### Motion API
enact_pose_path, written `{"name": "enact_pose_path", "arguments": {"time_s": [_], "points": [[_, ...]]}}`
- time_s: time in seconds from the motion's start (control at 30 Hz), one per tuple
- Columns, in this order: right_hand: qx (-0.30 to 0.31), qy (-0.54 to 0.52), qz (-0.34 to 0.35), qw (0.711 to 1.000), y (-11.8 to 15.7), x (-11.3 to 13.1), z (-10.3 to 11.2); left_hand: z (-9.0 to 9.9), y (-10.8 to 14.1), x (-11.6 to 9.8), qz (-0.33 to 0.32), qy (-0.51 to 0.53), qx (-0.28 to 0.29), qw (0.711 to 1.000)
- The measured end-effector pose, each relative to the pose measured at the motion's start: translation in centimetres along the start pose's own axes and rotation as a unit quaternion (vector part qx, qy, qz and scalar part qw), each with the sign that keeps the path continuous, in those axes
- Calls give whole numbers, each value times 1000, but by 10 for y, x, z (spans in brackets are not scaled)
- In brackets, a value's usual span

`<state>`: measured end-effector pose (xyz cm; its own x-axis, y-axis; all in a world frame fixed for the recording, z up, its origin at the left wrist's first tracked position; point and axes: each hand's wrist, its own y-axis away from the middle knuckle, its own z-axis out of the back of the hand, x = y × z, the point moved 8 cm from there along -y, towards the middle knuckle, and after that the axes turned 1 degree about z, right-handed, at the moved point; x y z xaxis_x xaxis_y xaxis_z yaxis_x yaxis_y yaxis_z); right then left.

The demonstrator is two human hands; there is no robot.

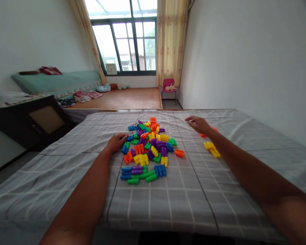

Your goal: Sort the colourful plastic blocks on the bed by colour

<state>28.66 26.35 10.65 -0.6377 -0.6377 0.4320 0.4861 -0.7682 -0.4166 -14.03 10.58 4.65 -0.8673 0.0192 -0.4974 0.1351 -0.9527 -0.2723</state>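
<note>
A heap of plastic pieces in orange, yellow, green, blue and purple [153, 143] lies on the grey checked cloth [183, 197]. My left hand [116, 141] rests at the heap's left edge, its fingers beside a blue piece [130, 138]; whether they grip it cannot be made out. My right hand [197, 123] is to the right of the heap, fingers apart, with nothing visible in it. Yellow pieces [212, 149] and a partly hidden orange piece [203, 135] lie by my right forearm. A row of blue, purple and green pieces [142, 173] lies in front of the heap.
A single orange piece [179, 153] sits right of the heap. Beyond the table are a low platform [132, 97] with cloths on it, a pink chair [169, 85] and a window. A dark cabinet [38, 119] stands at the left, and a white wall runs along the right.
</note>
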Motion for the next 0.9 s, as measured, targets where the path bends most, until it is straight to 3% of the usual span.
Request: {"name": "enact_pose_path", "arguments": {"time_s": [0.13,0.2,0.3,0.4,0.47,0.6,0.73,0.83,0.9], "points": [[102,25,179,978,-25,101,-76,-3,-1,2,-30,-15,1,999],[121,50,228,965,-42,129,-104,-5,0,1,-38,-21,2,999],[167,90,229,955,-68,145,-137,-4,1,-1,-28,-21,0,999],[228,102,192,949,-83,140,-158,-3,3,-5,-28,-21,-6,999],[230,79,158,957,-89,130,-157,-2,3,-7,-34,-22,-8,999],[173,-51,40,983,-91,89,-129,-2,2,-9,-41,-15,-1,999],[136,-130,-73,979,-77,43,-101,-2,0,-7,-31,-23,1,999],[151,-135,-104,974,-62,29,-94,-3,-1,-6,-32,-37,0,999],[184,-126,-96,970,-56,32,-99,-4,-2,-5,-37,-46,-3,998]]}}
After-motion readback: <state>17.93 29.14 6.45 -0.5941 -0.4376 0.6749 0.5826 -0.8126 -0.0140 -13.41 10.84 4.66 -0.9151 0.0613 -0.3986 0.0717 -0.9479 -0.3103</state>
